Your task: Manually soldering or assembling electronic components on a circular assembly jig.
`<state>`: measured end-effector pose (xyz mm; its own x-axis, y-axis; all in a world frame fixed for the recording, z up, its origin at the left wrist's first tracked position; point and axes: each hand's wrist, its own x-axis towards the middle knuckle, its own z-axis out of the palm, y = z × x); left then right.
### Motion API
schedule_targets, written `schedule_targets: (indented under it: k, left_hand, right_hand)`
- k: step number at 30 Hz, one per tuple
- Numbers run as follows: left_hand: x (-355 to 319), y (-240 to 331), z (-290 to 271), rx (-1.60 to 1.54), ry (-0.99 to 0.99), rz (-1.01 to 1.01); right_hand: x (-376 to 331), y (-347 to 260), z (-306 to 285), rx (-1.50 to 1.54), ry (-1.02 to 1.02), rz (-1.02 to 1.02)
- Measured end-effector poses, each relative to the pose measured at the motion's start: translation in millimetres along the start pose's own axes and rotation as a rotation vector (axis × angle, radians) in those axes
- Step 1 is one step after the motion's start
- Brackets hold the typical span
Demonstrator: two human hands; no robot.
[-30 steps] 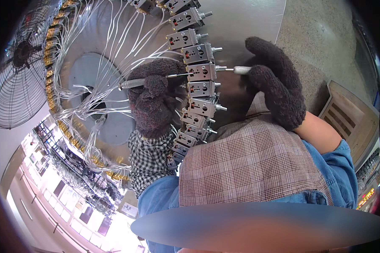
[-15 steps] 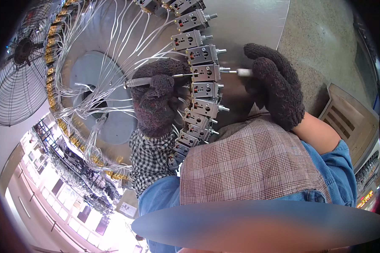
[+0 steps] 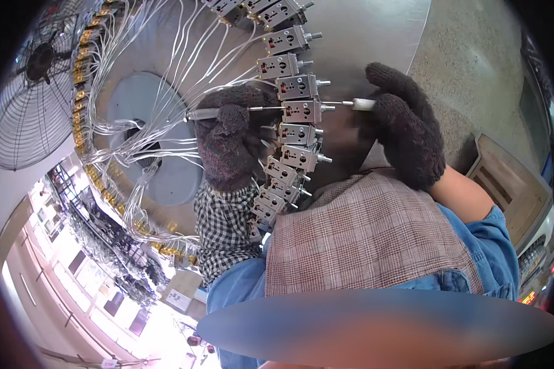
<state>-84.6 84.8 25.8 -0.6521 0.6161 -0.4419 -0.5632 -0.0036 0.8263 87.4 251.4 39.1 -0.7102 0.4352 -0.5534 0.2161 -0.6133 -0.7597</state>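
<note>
My left hand (image 3: pixel 228 147), in a dark knitted glove, is closed around a screwdriver (image 3: pixel 204 114) with a pale grey handle. Its thin blade runs right and meets the wired side of a small metal switch unit (image 3: pixel 301 112). On the other side, my gloved right hand (image 3: pixel 412 132) pinches a white-handled tool (image 3: pixel 364 105) with a slim metal shaft. That shaft points left, close beside the unit's threaded stem (image 3: pixel 329 108); whether the tip touches is too small to tell. Similar metal units (image 3: pixel 298 87) stand in a curved row above and below this one.
Many white wires (image 3: pixel 172 141) spread over a round metal table with a grey central disc (image 3: pixel 120 104). Brass-coloured parts (image 3: pixel 78 92) line its far left rim. A cage fan (image 3: pixel 28 104) stands at the left, a wooden chair (image 3: pixel 505 184) at the right.
The row of units and the wires have shifted slightly within the picture. The white-handled tool has drawn a little to the right, showing more of its shaft. Both hands keep their grips.
</note>
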Motion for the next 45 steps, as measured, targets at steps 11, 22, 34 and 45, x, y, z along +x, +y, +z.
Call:
schedule_targets:
  k: [11,22,34,45]
  left_hand:
    - [39.5,15.0,-17.0,-0.044,0.060,0.054]
    - [129.8,50.9,10.4,-0.179,0.301,0.310]
    - [145.3,71.0,61.7,-0.182,0.296,0.347]
    - [127.0,64.4,31.7,-0.016,0.297,0.300]
  right_hand:
    - [87.3,-11.9,48.4,0.248,-0.233,0.183]
    - [195.1,-56.1,68.8,0.317,-0.354,0.054]
    - [169.1,-130.7,15.0,-0.113,-0.172,-0.095]
    - [186.4,-82.0,7.9,0.021,-0.230,-0.112]
